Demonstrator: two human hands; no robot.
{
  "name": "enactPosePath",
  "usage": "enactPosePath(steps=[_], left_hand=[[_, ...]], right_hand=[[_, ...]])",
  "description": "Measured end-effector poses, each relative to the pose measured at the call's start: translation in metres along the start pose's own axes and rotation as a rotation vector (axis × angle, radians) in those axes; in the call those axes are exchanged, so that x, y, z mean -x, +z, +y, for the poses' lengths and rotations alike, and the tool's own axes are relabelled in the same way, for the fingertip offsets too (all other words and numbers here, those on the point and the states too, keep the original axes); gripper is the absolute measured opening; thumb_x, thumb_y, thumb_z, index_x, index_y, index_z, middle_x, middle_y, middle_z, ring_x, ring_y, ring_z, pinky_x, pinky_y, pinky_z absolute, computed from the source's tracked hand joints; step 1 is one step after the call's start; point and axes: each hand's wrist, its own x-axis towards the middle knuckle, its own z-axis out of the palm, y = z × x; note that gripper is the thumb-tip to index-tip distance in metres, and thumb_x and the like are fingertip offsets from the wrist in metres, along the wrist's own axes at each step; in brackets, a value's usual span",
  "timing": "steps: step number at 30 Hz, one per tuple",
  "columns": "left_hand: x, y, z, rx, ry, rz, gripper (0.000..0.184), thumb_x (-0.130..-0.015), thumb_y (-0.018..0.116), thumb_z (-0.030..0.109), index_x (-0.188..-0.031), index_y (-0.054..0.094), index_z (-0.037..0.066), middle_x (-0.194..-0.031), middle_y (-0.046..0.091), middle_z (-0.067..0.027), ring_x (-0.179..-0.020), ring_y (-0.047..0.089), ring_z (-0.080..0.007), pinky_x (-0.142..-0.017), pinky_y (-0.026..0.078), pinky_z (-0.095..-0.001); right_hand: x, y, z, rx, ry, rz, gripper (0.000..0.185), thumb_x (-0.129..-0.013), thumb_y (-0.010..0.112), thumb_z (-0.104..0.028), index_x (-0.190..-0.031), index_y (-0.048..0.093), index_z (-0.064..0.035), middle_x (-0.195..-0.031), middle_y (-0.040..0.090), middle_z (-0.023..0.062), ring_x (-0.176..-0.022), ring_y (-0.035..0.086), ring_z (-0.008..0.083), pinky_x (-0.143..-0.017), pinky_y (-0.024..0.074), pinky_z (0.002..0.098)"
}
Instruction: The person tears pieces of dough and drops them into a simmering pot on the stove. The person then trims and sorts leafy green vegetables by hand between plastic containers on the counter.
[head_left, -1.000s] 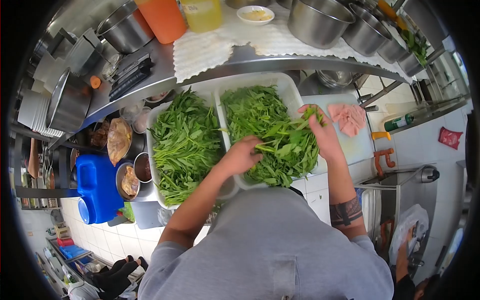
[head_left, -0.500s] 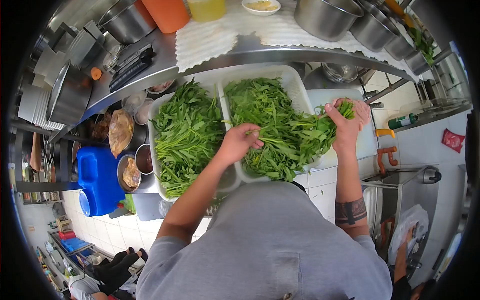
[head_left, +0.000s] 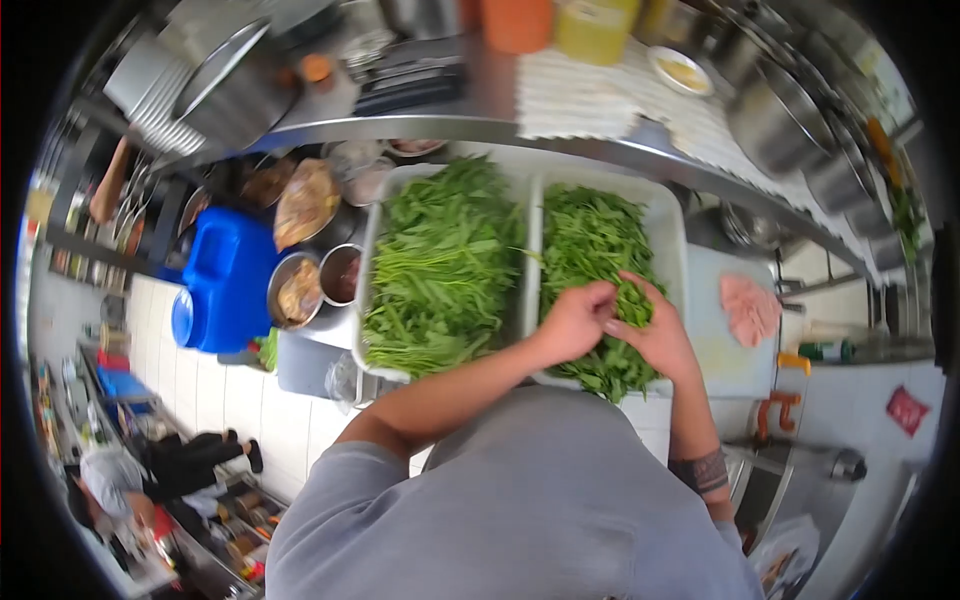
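Two white plastic trays stand side by side below me, heaped with long-stemmed leafy greens. In the right tray (head_left: 677,230), my right hand (head_left: 662,338) curls around a small bunch of leafy greens (head_left: 634,302). My left hand (head_left: 577,324) is closed in a pinch beside it, fingertips meeting near the right thumb; what it pinches, if anything, is hidden. More greens (head_left: 605,235) lie under both hands. The left tray (head_left: 368,290) carries a taller pile (head_left: 440,260), stems pointing toward its left side, and neither hand touches it.
A white cutting board (head_left: 715,340) with pink raw meat (head_left: 750,310) lies on the right. On the left are a blue jug (head_left: 228,285) and metal bowls (head_left: 290,318) of meat. A steel shelf (head_left: 440,128) crosses above the trays. Another person (head_left: 130,470) is at lower left.
My right hand has come left from over the cutting board to the right tray, still holding greens. My left hand now meets it there. The whole view has shifted.
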Motion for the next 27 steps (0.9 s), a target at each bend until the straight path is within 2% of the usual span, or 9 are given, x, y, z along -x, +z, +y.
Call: enactPosePath(steps=[4, 8, 12, 14, 19, 21, 23, 24, 27], left_hand=[[0.03, -0.02, 0.046, -0.251, 0.413, 0.144, 0.018, -0.096, 0.069, 0.008, -0.113, 0.071, 0.004, -0.109, 0.073, -0.0155, -0.088, 0.07, -0.0411, -0.076, 0.06, -0.0426], [0.072, -0.091, 0.055, -0.605, 0.349, 0.24, 0.031, -0.096, 0.073, 0.018, -0.123, 0.072, 0.004, -0.12, 0.074, -0.0151, -0.11, 0.071, -0.0381, -0.096, 0.058, -0.0485], [0.091, -0.17, 0.014, -0.985, 0.177, 0.6, 0.053, -0.095, 0.075, 0.03, -0.139, 0.066, 0.002, -0.148, 0.06, -0.0211, -0.144, 0.05, -0.0414, -0.121, 0.041, -0.0539], [0.103, -0.18, -0.041, -0.979, 0.103, 0.411, 0.058, -0.094, 0.075, 0.034, -0.141, 0.065, 0.002, -0.156, 0.054, -0.0202, -0.153, 0.039, -0.041, -0.128, 0.03, -0.0557], [0.107, -0.174, -0.051, -1.017, 0.162, 0.277, 0.062, -0.093, 0.076, 0.038, -0.142, 0.066, 0.003, -0.159, 0.052, -0.0185, -0.152, 0.04, -0.0398, -0.13, 0.027, -0.0537], [0.105, -0.177, -0.056, -0.978, 0.132, 0.275, 0.062, -0.093, 0.076, 0.036, -0.144, 0.064, 0.003, -0.153, 0.056, -0.0189, -0.15, 0.042, -0.0395, -0.13, 0.027, -0.0531], [0.107, -0.178, -0.057, -0.964, 0.154, 0.27, 0.061, -0.092, 0.076, 0.036, -0.143, 0.065, 0.003, -0.152, 0.056, -0.0188, -0.149, 0.044, -0.0394, -0.129, 0.028, -0.0542], [0.108, -0.179, -0.058, -0.948, 0.149, 0.289, 0.06, -0.091, 0.076, 0.035, -0.141, 0.066, 0.003, -0.152, 0.056, -0.0187, -0.148, 0.045, -0.0393, -0.128, 0.029, -0.0554], [0.111, -0.186, -0.06, -0.944, 0.204, 0.262, 0.06, -0.093, 0.076, 0.034, -0.143, 0.064, 0.003, -0.15, 0.057, -0.0195, -0.147, 0.045, -0.0389, -0.128, 0.029, -0.0548]], right_hand=[[-0.004, -0.024, -0.023, 0.19, 0.034, -0.079, 0.045, -0.086, 0.086, -0.015, -0.126, 0.071, -0.0016, -0.112, 0.078, 0.0193, -0.105, 0.076, 0.0302, -0.092, 0.0572, 0.0397], [-0.003, -0.053, -0.052, 0.479, 0.083, 0.214, 0.039, -0.076, 0.082, -0.01, -0.114, 0.074, -0.0021, -0.1, 0.076, 0.017, -0.093, 0.072, 0.0354, -0.088, 0.0562, 0.0412], [-0.024, -0.049, -0.099, 0.632, 0.067, 0.116, 0.041, -0.072, 0.08, -0.01, -0.112, 0.073, -0.0024, -0.104, 0.075, 0.0183, -0.091, 0.07, 0.0408, -0.086, 0.0558, 0.0457], [-0.047, -0.006, -0.136, 0.531, -0.431, -0.05, 0.035, -0.075, 0.076, -0.01, -0.11, 0.072, -0.0053, -0.102, 0.076, 0.0178, -0.09, 0.072, 0.0412, -0.079, 0.0579, 0.0474], [-0.162, 0.126, -0.176, 0.639, -0.533, -0.222, 0.042, -0.077, 0.075, -0.012, -0.118, 0.069, -0.005, -0.107, 0.073, 0.017, -0.104, 0.072, 0.0406, -0.087, 0.0584, 0.0508], [-0.212, 0.187, -0.164, 0.75, -0.365, -0.417, 0.068, -0.089, 0.079, -0.037, -0.148, 0.058, -0.0096, -0.151, 0.058, 0.0196, -0.142, 0.053, 0.039, -0.117, 0.0424, 0.0566], [-0.234, 0.266, -0.082, 0.77, -0.298, -0.383, 0.091, -0.093, 0.072, -0.061, -0.164, 0.042, -0.0138, -0.17, 0.035, 0.0226, -0.157, 0.032, 0.0431, -0.129, 0.0214, 0.062], [-0.235, 0.288, -0.062, 0.737, -0.12, -0.495, 0.103, -0.093, 0.067, -0.071, -0.171, 0.03, -0.0159, -0.177, 0.019, 0.0233, -0.162, 0.02, 0.0452, -0.132, 0.0105, 0.0616], [-0.239, 0.279, -0.069, 0.686, -0.105, -0.481, 0.105, -0.092, 0.066, -0.074, -0.172, 0.028, -0.0174, -0.178, 0.018, 0.0238, -0.162, 0.019, 0.0461, -0.132, 0.0085, 0.0616]])
